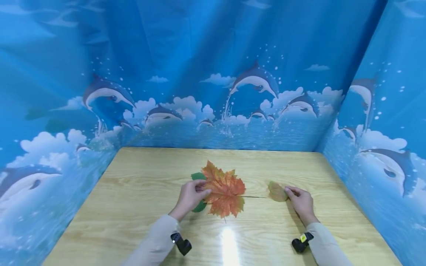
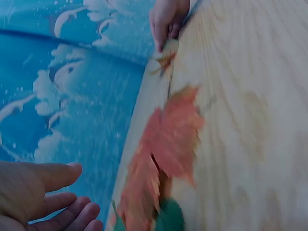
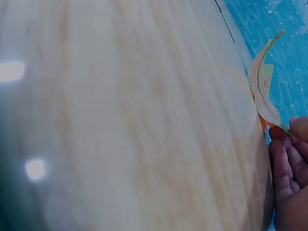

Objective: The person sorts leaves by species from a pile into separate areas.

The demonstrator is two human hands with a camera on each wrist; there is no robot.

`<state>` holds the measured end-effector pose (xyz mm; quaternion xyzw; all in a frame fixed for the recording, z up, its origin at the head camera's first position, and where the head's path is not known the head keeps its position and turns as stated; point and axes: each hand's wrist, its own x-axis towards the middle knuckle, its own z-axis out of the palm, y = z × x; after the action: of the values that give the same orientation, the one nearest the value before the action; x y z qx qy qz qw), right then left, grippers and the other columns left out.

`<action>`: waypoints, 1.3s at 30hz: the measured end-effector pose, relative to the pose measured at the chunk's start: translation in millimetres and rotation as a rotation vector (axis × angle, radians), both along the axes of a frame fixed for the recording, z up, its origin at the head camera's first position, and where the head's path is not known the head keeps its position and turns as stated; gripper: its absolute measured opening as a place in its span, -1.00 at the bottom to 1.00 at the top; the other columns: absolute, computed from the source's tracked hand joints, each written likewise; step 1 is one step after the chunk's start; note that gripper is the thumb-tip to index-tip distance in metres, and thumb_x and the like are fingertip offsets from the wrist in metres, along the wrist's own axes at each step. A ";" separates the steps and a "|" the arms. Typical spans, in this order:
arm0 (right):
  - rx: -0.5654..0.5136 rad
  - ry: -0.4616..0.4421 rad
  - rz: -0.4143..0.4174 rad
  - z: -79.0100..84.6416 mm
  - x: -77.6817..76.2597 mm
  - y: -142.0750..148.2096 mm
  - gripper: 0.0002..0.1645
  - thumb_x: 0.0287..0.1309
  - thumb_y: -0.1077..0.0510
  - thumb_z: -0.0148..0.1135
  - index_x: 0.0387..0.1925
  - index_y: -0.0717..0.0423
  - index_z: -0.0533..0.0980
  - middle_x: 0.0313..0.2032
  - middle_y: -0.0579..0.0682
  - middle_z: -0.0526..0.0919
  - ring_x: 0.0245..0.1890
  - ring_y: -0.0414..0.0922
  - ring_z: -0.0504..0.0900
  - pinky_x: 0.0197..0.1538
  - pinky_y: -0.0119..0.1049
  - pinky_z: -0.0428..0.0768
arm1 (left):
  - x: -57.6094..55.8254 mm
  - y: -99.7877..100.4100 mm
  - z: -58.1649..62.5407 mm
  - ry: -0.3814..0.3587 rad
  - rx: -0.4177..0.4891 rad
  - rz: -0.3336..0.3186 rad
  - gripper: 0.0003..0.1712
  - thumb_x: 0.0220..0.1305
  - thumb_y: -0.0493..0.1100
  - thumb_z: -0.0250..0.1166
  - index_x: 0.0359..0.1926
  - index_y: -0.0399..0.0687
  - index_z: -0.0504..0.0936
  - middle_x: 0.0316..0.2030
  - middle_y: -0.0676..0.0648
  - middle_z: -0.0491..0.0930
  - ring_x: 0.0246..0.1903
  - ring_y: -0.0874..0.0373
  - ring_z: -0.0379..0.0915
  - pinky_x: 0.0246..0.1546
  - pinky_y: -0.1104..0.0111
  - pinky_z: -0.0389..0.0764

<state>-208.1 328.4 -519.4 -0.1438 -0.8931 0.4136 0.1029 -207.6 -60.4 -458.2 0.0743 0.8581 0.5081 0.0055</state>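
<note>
Orange-red maple leaves (image 1: 226,190) lie overlapped on the table, their long thin stem pointing right. Two green leaves (image 1: 199,207) show from under their left side. My left hand (image 1: 192,195) hovers at the left edge of the maple leaves; in the left wrist view its fingers (image 2: 60,204) are spread apart from the thumb and hold nothing. To the right, my right hand (image 1: 301,203) pinches the end of a smaller yellow-green leaf (image 1: 277,191) between thumb and fingertips. The right wrist view shows this leaf (image 3: 263,89) curled and raised, with a bit of orange behind it.
The wooden table (image 1: 139,173) has a light glare near its front edge. Blue curtains (image 1: 186,44) printed with dolphins and clouds stand along its back and both sides. Each wrist wears a black camera (image 1: 181,244).
</note>
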 end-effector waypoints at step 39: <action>0.017 0.005 -0.003 -5.0 -3.2 2.2 -0.47 0.31 -0.13 0.12 0.03 0.22 0.59 -0.08 0.18 0.67 -0.37 -0.51 0.44 -0.33 -0.59 0.44 | 20.7 -31.9 -46.4 0.048 -0.185 0.153 -0.71 -0.05 -0.30 0.51 -0.25 -0.30 0.69 -0.48 -0.03 0.58 -0.49 0.26 0.39 -0.43 0.41 0.51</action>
<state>-211.4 330.6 -524.4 -0.1430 -0.8963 0.4060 0.1068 -186.9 -92.3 -504.6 0.0202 0.9044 0.4236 -0.0469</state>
